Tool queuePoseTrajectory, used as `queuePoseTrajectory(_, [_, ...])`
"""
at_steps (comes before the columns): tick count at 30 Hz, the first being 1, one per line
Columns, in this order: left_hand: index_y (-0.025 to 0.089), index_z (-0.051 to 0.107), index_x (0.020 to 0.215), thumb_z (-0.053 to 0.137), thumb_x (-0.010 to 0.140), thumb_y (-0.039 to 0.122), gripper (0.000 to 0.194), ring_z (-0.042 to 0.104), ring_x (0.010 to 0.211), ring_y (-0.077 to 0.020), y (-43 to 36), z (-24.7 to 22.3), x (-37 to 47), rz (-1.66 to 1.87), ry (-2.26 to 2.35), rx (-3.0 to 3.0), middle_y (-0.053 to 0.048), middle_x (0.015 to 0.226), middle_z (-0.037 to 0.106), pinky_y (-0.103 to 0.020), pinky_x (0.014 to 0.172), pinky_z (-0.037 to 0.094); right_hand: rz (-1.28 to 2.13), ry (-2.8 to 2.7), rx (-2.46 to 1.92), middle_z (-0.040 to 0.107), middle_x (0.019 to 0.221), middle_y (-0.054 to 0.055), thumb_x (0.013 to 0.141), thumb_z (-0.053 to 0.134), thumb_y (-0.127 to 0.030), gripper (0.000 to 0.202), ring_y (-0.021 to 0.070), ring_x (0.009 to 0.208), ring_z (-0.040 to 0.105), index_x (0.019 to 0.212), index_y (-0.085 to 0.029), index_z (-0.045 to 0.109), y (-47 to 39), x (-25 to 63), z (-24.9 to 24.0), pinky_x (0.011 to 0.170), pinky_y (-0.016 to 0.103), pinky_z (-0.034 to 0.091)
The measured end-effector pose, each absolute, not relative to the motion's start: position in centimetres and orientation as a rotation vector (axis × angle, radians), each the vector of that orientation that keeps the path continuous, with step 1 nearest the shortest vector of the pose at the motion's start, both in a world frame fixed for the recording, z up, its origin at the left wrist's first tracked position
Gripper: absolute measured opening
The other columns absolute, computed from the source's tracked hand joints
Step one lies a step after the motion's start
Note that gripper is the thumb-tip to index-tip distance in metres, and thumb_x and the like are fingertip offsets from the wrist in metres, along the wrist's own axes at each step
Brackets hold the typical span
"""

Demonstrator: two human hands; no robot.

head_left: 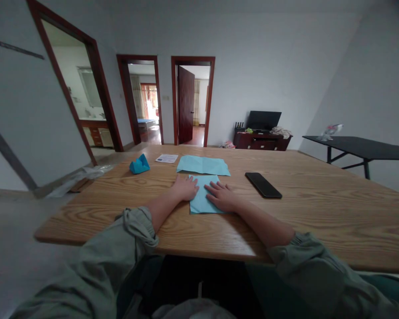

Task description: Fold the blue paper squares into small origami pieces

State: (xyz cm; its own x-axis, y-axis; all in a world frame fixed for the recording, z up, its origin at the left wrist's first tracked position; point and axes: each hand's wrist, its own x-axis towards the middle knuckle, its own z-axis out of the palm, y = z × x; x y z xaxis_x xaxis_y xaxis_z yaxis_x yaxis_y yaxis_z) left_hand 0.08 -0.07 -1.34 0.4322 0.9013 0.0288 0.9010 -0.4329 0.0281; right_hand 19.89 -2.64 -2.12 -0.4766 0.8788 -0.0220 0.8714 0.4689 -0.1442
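A light blue sheet of paper (pixel 202 204), roughly square, lies flat on the wooden table in front of me. My left hand (pixel 185 188) rests on its left edge, fingers stretched out. On its right part lies my right hand (pixel 222 196), palm down with the fingers spread. Both hands press on the paper and neither grips anything. Just beyond it is a second light blue sheet (pixel 203 165), wider, with a crease near its middle. A darker blue folded paper piece (pixel 139 165) stands farther left.
The wooden table (pixel 319 199) carries a black smartphone (pixel 263 184) to the right and a small printed white card (pixel 166 158) at the back left. Behind stand a television (pixel 264 120) on a dark cabinet and, at right, a black table (pixel 362 147).
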Motion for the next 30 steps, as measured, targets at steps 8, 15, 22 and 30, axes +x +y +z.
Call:
queuePoseTrajectory(8, [0.011, 0.036, 0.14, 0.025, 0.094, 0.038, 0.054, 0.028, 0.135, -0.0316, 1.1, -3.4, 4.5, 0.17, 1.629, 2.696, -0.017, 0.148, 0.03, -0.053, 0.108, 0.021, 0.137, -2.594, -1.7, 0.015, 0.154, 0.011, 0.095, 0.014, -0.043, 0.061, 0.0294, 0.141, 0.015, 0.149, -0.014, 0.017, -1.2, 19.3, -3.3, 0.11, 0.053, 0.015])
queuePoseTrajectory(15, [0.012, 0.023, 0.146, 0.015, 0.088, 0.063, 0.077, 0.015, 0.14, -0.0339, 1.7, -4.3, 4.5, 0.161, 1.692, 2.574, -0.015, 0.153, 0.017, -0.052, 0.111, 0.013, 0.096, -2.474, -1.856, 0.016, 0.154, 0.014, 0.095, 0.019, -0.038, 0.058, 0.03, 0.14, 0.016, 0.147, -0.012, 0.022, 1.8, 20.7, -3.2, 0.107, 0.057, 0.018])
queuePoseTrajectory(22, [0.017, 0.02, 0.148, 0.014, 0.083, 0.072, 0.085, 0.013, 0.14, -0.0355, 2.8, -4.4, 2.7, 0.141, 1.731, 2.539, -0.012, 0.154, 0.012, -0.055, 0.11, 0.012, 0.118, -2.616, -1.623, 0.017, 0.153, 0.013, 0.095, 0.02, -0.046, 0.063, 0.0276, 0.141, 0.014, 0.147, -0.011, 0.022, 1.5, 21.9, -3.6, 0.11, 0.051, 0.014])
queuePoseTrajectory(30, [0.014, 0.024, 0.147, 0.023, 0.088, 0.061, 0.075, 0.016, 0.14, -0.0327, 3.9, -3.4, -2.3, 0.097, 1.688, 2.515, -0.012, 0.153, 0.016, -0.049, 0.111, 0.015, 0.287, -2.402, -1.711, 0.032, 0.149, 0.01, 0.092, 0.032, -0.037, 0.054, 0.025, 0.139, 0.024, 0.141, -0.016, 0.04, 1.9, 28.0, -3.5, 0.112, 0.042, 0.019])
